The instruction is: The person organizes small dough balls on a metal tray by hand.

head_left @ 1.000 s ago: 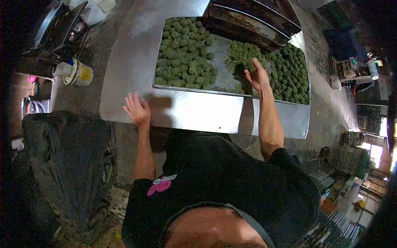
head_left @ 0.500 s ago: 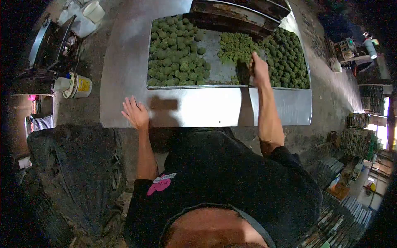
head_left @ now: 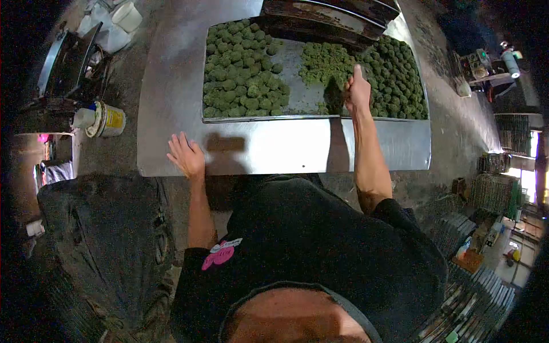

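Note:
My left hand (head_left: 187, 157) lies flat on the near-left part of the metal table (head_left: 171, 91), fingers spread and holding nothing. My right hand (head_left: 358, 91) is closed with the thumb up, above the near-right part of a shallow metal tray (head_left: 309, 116); what it grips, if anything, is hidden. Just beyond it is a patch of loose green crumbly mixture (head_left: 326, 62). Rough green balls (head_left: 243, 74) fill the tray's left side, and more green balls (head_left: 394, 80) are piled on its right.
Long dark, worn metal boxes or bars (head_left: 331, 23) stand across the tray's far edge. A white bucket with a yellow label (head_left: 111, 119) is on the floor at left. Stacked racks (head_left: 493, 197) stand at right, and a dark cloth-covered object (head_left: 106, 240) is at lower left.
My right hand has shifted very slightly away from me and to the right, still closed. The left hand stays flat on the table.

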`<state>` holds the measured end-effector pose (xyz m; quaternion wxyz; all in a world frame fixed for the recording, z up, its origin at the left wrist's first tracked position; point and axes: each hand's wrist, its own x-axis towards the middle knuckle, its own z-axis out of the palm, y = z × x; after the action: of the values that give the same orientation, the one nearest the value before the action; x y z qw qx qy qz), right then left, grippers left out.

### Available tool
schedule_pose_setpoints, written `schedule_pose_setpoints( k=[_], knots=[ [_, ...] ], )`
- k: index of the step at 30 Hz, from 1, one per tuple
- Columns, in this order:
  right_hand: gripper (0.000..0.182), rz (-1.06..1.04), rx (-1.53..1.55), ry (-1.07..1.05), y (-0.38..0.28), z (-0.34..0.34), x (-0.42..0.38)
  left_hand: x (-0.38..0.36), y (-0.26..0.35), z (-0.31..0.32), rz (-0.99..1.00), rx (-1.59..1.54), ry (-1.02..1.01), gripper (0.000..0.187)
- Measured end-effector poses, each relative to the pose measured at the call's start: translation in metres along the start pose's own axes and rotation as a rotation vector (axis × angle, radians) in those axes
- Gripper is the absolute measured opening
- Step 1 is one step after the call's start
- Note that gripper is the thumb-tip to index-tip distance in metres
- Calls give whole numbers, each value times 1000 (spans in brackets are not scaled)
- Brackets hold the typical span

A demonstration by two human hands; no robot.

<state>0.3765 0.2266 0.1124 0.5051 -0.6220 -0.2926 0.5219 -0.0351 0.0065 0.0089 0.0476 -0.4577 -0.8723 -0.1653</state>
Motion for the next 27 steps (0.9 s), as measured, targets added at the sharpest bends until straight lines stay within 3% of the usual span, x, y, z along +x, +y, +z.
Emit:
schedule_pose_setpoints(
  k=[1, 3, 4, 7, 9, 11, 12, 16, 18, 19, 21, 22, 23, 26, 27],
  knots=[
    [37, 3, -2, -7, -5, 3, -7, 0, 0, 0, -7, 4, 1, 44],
    [32, -49, -125, -221, -12, 9, -17, 0, 0, 0, -12, -13, -6, 44],
    [24, -25, 15, -348, -20, 15, -30, 0, 0, 0, -19, -12, -3, 44],
    [26, -3, 180, -357, -20, 10, -35, 0, 1, -1, -1, -44, 40, 44],
    [31, 172, 466, -343, -5, 0, -19, -1, -1, 0, -1, -22, 23, 44],
    [33, 210, 551, -458, 7, 5, -10, -1, -1, 0, -2, -23, 25, 44],
    [35, 219, 425, -325, 11, 10, -8, -1, -1, 0, -1, -13, 16, 45],
    [39, 162, 251, -478, 20, 15, -1, -2, -1, -1, 3, -24, 24, 45],
    [37, -273, -553, -88, 14, 30, -7, -3, -1, -1, 22, -46, 44, 45],
    [37, -271, -557, -96, 11, 30, -9, -4, -3, 1, 14, -43, 43, 45],
    [26, -372, -524, -320, 4, 25, -18, -4, -5, 5, 55, -74, 99, 45],
    [24, -139, -259, -395, -23, 37, -55, -4, -5, 7, 45, -71, 100, 45],
    [24, -137, -263, -409, -21, 35, -57, -3, -4, 8, 36, -74, 95, 45],
    [31, 146, 188, -457, -12, 32, -47, -5, -11, 17, 39, -65, 133, 45],
    [31, 149, 183, -474, -6, 38, -42, -6, -14, 20, 75, -63, 165, 45]
  ],
)
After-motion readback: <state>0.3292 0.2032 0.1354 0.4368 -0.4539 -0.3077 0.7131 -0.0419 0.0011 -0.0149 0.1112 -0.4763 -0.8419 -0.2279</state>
